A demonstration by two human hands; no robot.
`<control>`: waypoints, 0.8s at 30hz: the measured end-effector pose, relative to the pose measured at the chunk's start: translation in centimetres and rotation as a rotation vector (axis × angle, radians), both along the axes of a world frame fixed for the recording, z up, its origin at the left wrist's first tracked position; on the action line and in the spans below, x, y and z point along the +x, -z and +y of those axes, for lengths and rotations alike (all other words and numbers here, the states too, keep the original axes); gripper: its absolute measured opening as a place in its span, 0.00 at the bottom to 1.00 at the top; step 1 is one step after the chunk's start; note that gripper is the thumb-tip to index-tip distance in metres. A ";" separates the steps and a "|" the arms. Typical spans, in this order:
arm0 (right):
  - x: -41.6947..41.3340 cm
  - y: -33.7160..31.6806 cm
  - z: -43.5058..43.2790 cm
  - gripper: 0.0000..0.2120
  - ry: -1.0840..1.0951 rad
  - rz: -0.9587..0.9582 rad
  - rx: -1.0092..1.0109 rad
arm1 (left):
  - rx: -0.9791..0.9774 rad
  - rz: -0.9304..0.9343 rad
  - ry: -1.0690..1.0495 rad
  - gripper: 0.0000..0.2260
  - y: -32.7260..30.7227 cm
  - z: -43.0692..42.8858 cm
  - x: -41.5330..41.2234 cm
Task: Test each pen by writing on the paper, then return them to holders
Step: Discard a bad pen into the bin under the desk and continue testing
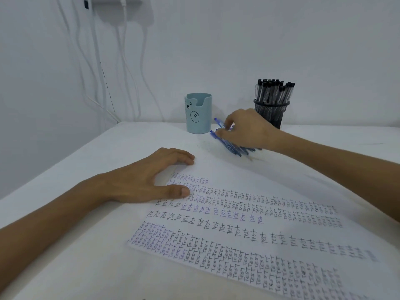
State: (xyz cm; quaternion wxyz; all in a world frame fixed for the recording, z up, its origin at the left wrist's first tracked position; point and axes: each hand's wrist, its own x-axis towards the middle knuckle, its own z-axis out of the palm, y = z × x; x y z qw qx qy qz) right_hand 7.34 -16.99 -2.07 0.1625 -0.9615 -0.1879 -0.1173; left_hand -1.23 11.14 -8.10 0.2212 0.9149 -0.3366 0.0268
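Paper (249,224) covered in rows reading "TEST" (black and blue ink), pinned by flat, spread left hand (151,176); right hand (244,128) gripping blue pens (229,146).

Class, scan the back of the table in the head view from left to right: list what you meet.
Blue bear pen holder → loose blue pens → right hand → black mesh holder of black pens.

white table (108,267), wide and bare near the left. plain white wall (259,40) far behind. thin white cables (95,61) hanging down the wall on the far left, some straight, some wavy. white box (112,0) at the very top left, cut off by the edge, cables coming out of it.
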 end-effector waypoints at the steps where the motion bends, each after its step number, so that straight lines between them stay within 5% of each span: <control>1: 0.4 -0.1 0.1 0.21 0.011 -0.035 -0.037 | -0.001 0.001 -0.002 0.32 0.1 0.0 0.0; 8: 1.1 -0.1 0.7 0.18 0.095 -0.064 -0.277 | -0.009 -0.022 0.007 0.32 0.2 0.0 0.1; 15: 0.2 0.0 0.7 0.31 0.216 -0.162 -0.381 | -0.007 -0.009 -0.003 0.33 0.1 0.0 0.1; 24: 1.4 1.6 1.5 0.44 0.341 -0.033 -0.359 | 0.038 0.053 -0.025 0.34 -0.6 -0.2 -0.7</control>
